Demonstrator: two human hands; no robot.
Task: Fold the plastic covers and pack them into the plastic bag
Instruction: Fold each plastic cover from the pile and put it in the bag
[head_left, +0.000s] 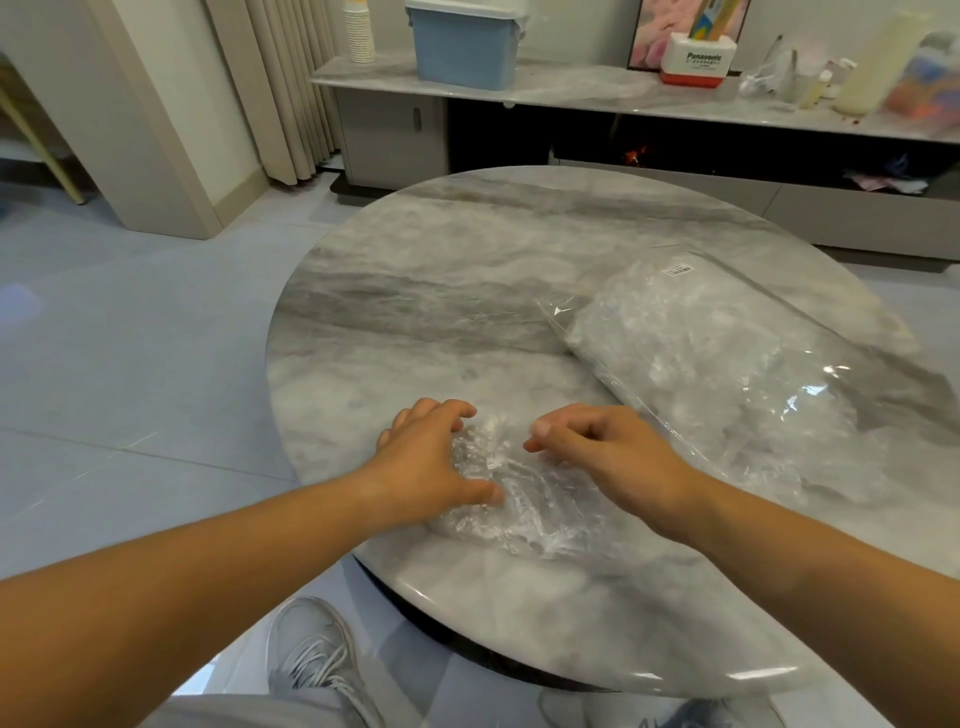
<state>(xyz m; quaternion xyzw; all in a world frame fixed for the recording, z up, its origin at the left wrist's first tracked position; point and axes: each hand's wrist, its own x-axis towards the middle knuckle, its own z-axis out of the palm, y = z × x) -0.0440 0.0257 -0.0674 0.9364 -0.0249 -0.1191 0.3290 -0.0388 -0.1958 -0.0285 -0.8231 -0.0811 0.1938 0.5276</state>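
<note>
Fingers (457, 411) of the left hand (431, 460) are bent around a crumpled plastic cover (535, 512) and grip it, with the thumb pushing down. The right hand (613, 452) is just beside it. Its fingers are curled in, and its thumb and first finger tips are close together over the same cover. It is too hard to tell if they pinch the thin plastic. The cover lies at the near side of the round gray table (467, 291). The plastic bag (727, 374), stuffed with clear plastic, lies on the table to the right.
</note>
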